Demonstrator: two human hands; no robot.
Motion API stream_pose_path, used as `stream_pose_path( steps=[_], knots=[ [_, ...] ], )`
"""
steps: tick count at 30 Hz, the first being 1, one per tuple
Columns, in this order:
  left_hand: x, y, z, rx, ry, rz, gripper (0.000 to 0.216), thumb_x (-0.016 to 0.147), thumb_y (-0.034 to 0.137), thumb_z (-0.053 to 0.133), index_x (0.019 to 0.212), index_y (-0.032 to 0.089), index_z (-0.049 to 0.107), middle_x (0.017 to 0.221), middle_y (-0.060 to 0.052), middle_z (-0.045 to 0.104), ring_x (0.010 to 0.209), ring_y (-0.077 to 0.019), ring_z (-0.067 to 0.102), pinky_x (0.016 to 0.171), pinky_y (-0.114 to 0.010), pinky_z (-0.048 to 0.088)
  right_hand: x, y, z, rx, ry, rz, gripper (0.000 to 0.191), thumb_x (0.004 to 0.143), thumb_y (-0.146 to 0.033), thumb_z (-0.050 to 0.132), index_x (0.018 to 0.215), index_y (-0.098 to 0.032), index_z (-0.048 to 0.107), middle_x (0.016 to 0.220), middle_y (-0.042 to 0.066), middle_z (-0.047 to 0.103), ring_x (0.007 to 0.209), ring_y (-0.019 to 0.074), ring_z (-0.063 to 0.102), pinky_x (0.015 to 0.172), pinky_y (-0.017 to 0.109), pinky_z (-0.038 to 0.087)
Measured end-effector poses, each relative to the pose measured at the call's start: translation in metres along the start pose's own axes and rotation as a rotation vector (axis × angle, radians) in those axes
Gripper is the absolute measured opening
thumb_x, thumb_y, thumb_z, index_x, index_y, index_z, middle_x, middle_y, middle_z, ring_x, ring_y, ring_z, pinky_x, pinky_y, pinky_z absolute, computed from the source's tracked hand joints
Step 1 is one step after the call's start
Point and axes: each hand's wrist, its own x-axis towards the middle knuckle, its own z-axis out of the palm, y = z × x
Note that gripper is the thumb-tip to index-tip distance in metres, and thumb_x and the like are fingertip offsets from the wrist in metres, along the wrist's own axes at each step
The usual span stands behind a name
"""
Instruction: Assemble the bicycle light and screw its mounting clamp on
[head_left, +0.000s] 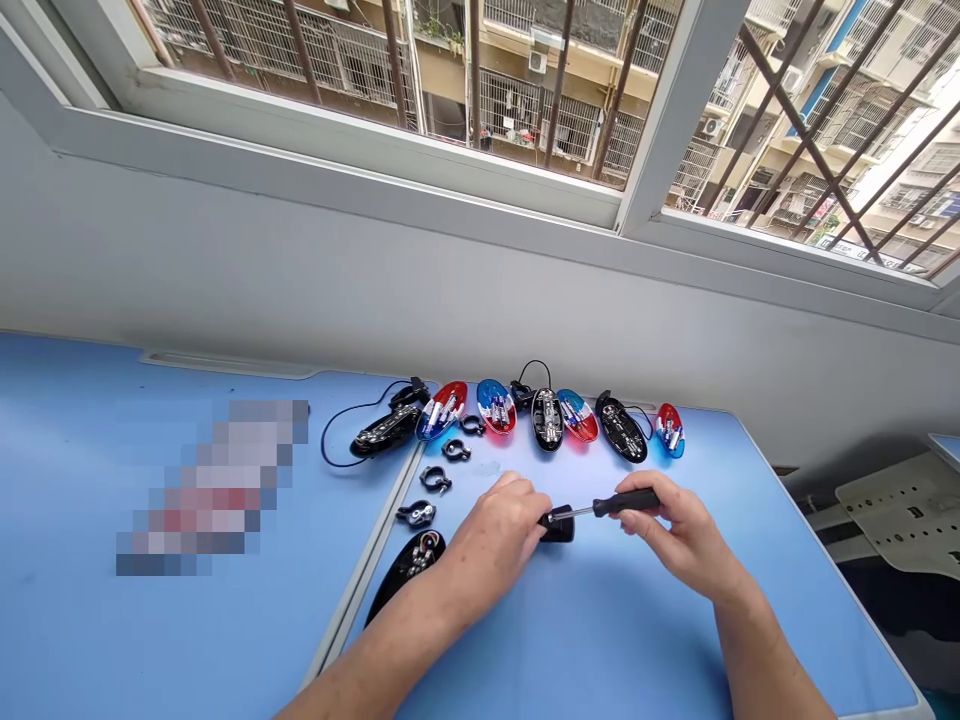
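The worktop (652,620) is plain blue. Covers (496,405) along its far edge mix red and blue; casings (624,432) there, and rings (435,479) near its left edge, are black. The screwdriver (602,506) is black with a silver shaft, the block (561,528) black.

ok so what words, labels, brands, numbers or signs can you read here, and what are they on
No text is readable.
Sign outside: too small and blurred.
Pixelated patch: any text obscured.
Screwdriver and black part: no legible markings.

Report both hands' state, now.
Left hand: closed, holding a small black part.
Right hand: closed, holding a screwdriver.
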Motion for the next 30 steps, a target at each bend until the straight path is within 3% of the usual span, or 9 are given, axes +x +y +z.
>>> stream_pose_path(
  steps=[4,13,19,25,30],
  knots=[
    [0.000,0.001,-0.003,0.000,-0.011,-0.010,0.024,0.076,-0.002,0.051,0.084,0.018,0.062,0.089,-0.005,0.059,0.088,-0.0207,0.051,0.072,-0.028,0.043,0.004,0.006,-0.005,0.039,-0.011,0.047,0.011,0.089,-0.028,0.052,0.098,-0.021,0.055,0.077,0.001,0.063,0.066,0.0131,0.061,0.061,0.026,0.053],
    [0.002,0.001,-0.001,-0.052,-0.009,0.002,0.026,0.080,0.001,0.042,0.078,0.020,0.059,0.072,-0.001,0.061,0.073,-0.0177,0.055,0.064,-0.025,0.041,0.004,0.008,-0.013,0.067,-0.062,0.059,0.012,0.089,-0.027,0.053,0.099,-0.020,0.055,0.079,0.003,0.066,0.069,0.0140,0.062,0.063,0.027,0.054],
    [0.002,-0.005,0.003,-0.193,0.066,-0.064,0.021,0.077,0.004,0.043,0.085,0.021,0.053,0.077,0.000,0.061,0.072,-0.0165,0.056,0.064,-0.025,0.042,0.004,0.012,-0.018,0.014,-0.071,0.074,0.011,0.088,-0.027,0.055,0.096,-0.020,0.059,0.083,0.003,0.065,0.072,0.0144,0.060,0.066,0.027,0.053],
    [0.002,-0.007,0.001,-0.249,0.031,-0.119,0.017,0.077,0.008,0.040,0.067,0.021,0.047,0.067,0.002,0.056,0.063,-0.0149,0.051,0.057,-0.023,0.038,0.004,0.009,-0.019,0.015,-0.054,0.043,0.010,0.087,-0.025,0.055,0.095,-0.021,0.060,0.079,0.001,0.063,0.068,0.0127,0.057,0.063,0.024,0.052],
    [0.005,-0.010,0.002,-0.137,-0.009,-0.117,0.019,0.080,0.010,0.042,0.068,0.019,0.054,0.067,0.001,0.061,0.063,-0.0154,0.055,0.058,-0.024,0.039,0.003,0.007,-0.016,-0.059,-0.037,0.012,0.009,0.088,-0.024,0.054,0.094,-0.021,0.059,0.081,0.002,0.064,0.067,0.0133,0.056,0.060,0.025,0.050]
  ],
)
